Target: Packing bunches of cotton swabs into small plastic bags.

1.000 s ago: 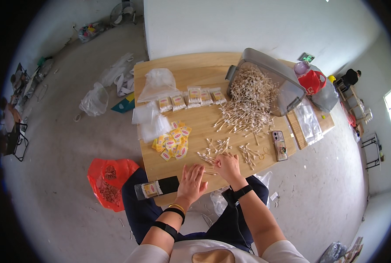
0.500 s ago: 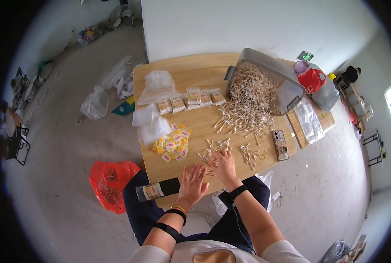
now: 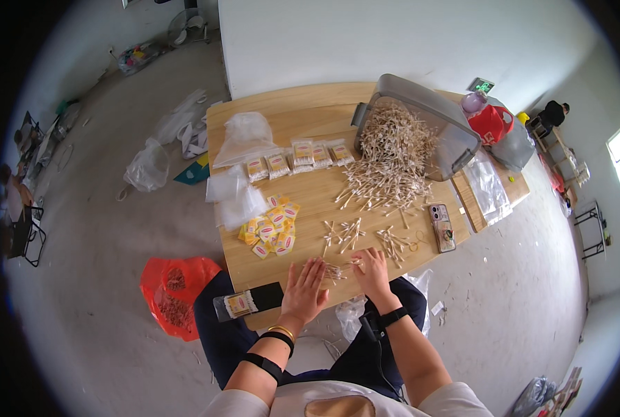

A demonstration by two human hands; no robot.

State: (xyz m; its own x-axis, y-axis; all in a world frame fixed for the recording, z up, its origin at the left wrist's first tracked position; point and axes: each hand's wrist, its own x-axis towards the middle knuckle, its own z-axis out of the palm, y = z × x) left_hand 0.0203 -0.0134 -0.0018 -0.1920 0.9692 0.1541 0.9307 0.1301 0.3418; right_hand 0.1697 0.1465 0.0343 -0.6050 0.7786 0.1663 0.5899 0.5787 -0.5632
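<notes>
My left hand [image 3: 304, 286] lies flat near the table's front edge, fingers stretched out. Beside its fingertips is a small row of cotton swabs [image 3: 333, 272]. My right hand [image 3: 372, 272] is just right of that row, its fingers pinched on cotton swabs [image 3: 356, 263] whose pale tips show; how many it holds is hidden. Beyond the hands lies a loose cluster of swabs [image 3: 352, 234], with another cluster [image 3: 393, 243] to its right. Left of them is a heap of yellow and white printed cards [image 3: 276, 228].
A tilted grey bin [image 3: 456, 132] spills a large pile of swabs [image 3: 397, 149]. Filled packets [image 3: 303, 154] line up at the back left near clear bags [image 3: 246, 135]. A phone [image 3: 443, 228] and scissors [image 3: 420, 240] lie right. A packet [image 3: 239, 304] sits front left; a red bag [image 3: 178, 295] stands below.
My right hand has drawn back from the loose swabs and moved right and nearer, uncovering the cluster and the small row. My left hand has barely moved.
</notes>
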